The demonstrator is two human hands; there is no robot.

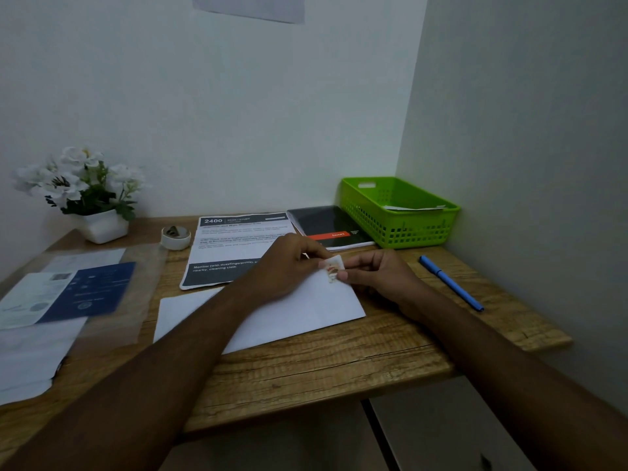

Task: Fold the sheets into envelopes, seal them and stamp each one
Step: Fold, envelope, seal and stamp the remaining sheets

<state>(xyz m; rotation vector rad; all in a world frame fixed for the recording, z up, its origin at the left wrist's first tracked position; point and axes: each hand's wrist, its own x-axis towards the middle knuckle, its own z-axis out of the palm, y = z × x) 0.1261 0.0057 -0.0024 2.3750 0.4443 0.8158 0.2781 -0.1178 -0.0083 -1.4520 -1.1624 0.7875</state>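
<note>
- I count two hands at work: my left hand [289, 263] and my right hand [380, 273], both over the far right corner of the envelope [306, 311].
- There is one stamp [333, 266], small and pale with a reddish-brown picture. It sits at that corner, partly over the envelope's edge.
- My left hand's fingers are curled, with the tips pinching the stamp's left edge. My right hand nips its right edge between thumb and forefinger, the other fingers folded in.
- One white envelope lies flat on the wooden desk [339, 362], under my left forearm. I cannot tell whether the white paper showing left of the forearm belongs to it.
- There is one green basket [401, 229] in the far right corner of the desk. White paper lies inside it, and how many pieces I cannot tell.
- One white pot [105, 227] at the far left holds white flowers.
- One clear sleeve [102, 294] at the left holds a blue card and pale papers, blurred.
- There is one each of these: a blue pen [450, 283] right of my right hand, a black notebook [329, 227] just beside the basket, a printed sheet [234, 246] behind the envelope, and a tape roll [175, 236] left of that sheet.
</note>
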